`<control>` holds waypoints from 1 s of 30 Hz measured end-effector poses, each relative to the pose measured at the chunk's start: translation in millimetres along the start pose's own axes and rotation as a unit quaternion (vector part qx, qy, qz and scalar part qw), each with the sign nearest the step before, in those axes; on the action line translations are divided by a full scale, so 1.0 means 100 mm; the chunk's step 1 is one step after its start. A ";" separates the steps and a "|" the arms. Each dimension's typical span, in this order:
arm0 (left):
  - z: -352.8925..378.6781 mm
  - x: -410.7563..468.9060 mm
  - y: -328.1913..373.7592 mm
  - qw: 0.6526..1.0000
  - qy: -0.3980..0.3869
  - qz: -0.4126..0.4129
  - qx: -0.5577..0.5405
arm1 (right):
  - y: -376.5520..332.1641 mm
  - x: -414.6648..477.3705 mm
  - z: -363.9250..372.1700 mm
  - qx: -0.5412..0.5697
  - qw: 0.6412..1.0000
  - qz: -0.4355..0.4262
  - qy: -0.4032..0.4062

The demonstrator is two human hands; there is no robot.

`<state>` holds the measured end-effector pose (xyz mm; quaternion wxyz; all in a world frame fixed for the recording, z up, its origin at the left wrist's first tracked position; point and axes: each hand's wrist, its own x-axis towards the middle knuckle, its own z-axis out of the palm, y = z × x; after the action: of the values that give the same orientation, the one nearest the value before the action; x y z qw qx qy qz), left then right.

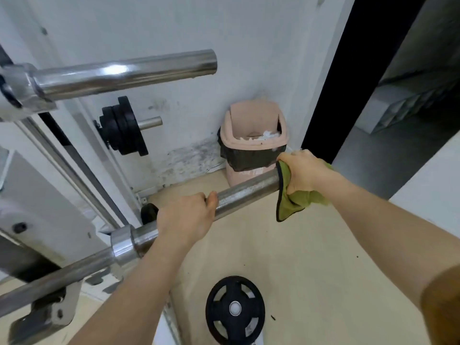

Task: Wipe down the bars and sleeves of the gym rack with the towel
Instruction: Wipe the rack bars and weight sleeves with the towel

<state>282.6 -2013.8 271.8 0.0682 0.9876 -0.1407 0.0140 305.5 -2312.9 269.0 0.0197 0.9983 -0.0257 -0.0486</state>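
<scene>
A steel barbell sleeve (pixel 246 192) runs from the lower left up to the right, ending near the pink bin. My left hand (pixel 186 217) grips the sleeve just past its collar (pixel 123 247). My right hand (pixel 305 170) holds a green towel (pixel 291 202) wrapped over the sleeve's outer end, with a flap of towel hanging below. A second, shinier sleeve (pixel 127 73) juts out higher up at the left. The thin bar (pixel 54 280) continues toward the lower left.
A pink bin (pixel 254 145) with a black liner stands against the wall behind the sleeve end. Black plates (pixel 122 127) hang on a rack peg. Another plate (pixel 235 310) lies on the floor below. The white rack frame (pixel 49 195) fills the left. A dark doorway (pixel 348 83) opens on the right.
</scene>
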 end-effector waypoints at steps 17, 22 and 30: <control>0.08 0.05 0.04 0.999 0.022 0.000 0.039 | -0.16 -0.32 0.72 0.909 0.252 0.318 0.098; 0.11 0.01 0.05 0.998 0.030 -0.003 0.051 | -0.94 -0.43 0.39 0.963 0.119 0.214 0.115; -0.05 -0.16 -0.15 0.996 0.023 0.027 -0.083 | -2.55 -0.92 0.42 0.968 0.149 0.148 -0.136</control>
<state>271.0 -1994.3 274.2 0.1522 0.9738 -0.1669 0.0269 222.4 -2055.4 225.6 -0.9601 0.1570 -0.2009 -0.1152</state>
